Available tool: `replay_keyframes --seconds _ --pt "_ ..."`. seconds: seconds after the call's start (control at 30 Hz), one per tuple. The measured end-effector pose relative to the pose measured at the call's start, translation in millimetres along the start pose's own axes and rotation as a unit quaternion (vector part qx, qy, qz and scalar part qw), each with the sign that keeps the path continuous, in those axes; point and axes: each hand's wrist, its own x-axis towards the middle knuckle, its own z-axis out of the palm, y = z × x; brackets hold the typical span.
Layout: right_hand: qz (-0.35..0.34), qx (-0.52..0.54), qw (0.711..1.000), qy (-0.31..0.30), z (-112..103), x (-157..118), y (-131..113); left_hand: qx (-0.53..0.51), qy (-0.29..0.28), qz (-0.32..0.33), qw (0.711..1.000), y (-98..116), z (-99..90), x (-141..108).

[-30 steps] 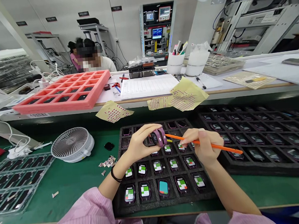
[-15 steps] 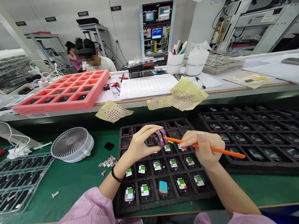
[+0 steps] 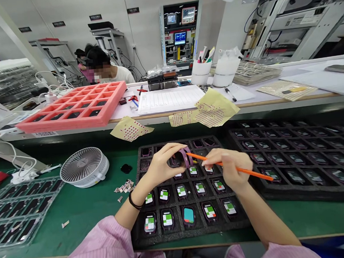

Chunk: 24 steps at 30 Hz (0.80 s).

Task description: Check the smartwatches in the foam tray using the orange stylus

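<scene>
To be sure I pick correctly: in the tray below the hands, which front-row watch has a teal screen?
The middle watch of the front five in the tray; the other four show green and white.

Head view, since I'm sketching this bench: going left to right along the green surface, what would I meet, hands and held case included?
Clear plastic tray, round fan, small black square piece, left hand, purple watch case, right hand, large black tray at the far right.
</scene>
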Motion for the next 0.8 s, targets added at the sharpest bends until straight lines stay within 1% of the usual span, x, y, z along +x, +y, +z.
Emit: replay_keyframes --seconds 0.07,0.13,0.17,0.23,0.3,0.33,0.37,0.43,0.57,0.67,0.8 --pt "0.013 0.022 0.999 0.032 -2.4 2.4 2.0 0.007 -0.007 -0.014 1.0 1.9 -0.8 2.0" --pt "0.059 0.015 0.997 0.043 0.4 4.4 5.9 0.032 -0.006 -0.031 0.999 2.7 -0.7 2.9" --pt "0.093 0.006 0.995 0.03 4.0 5.0 8.7 0.048 -0.002 -0.037 0.998 2.6 -0.1 2.8" --pt "0.167 -0.006 0.986 -0.026 14.3 5.7 15.5 0.074 0.003 -0.043 0.996 1.6 1.8 1.7" --pt "0.223 -0.005 0.971 -0.081 24.9 5.7 22.6 0.078 0.002 -0.048 0.996 0.6 4.3 0.1" --pt "0.246 0.001 0.964 -0.099 28.9 5.6 25.7 0.073 0.0 -0.051 0.996 0.3 5.5 -0.6" --pt "0.269 0.013 0.957 -0.108 31.6 5.5 28.2 0.064 -0.002 -0.055 0.996 0.3 6.5 -1.2" --pt "0.309 0.058 0.943 -0.105 33.6 5.5 31.4 0.039 -0.001 -0.06 0.997 1.1 8.1 -1.6" --pt "0.349 0.136 0.924 -0.077 30.9 5.5 32.8 -0.014 0.011 -0.075 0.997 4.0 9.3 -1.5" --pt "0.362 0.159 0.916 -0.068 30.3 4.9 32.5 -0.03 0.017 -0.083 0.996 5.6 9.6 -1.7" --pt "0.376 0.176 0.908 -0.053 31.6 4.3 31.1 -0.028 0.019 -0.089 0.995 6.3 10.2 -2.2"
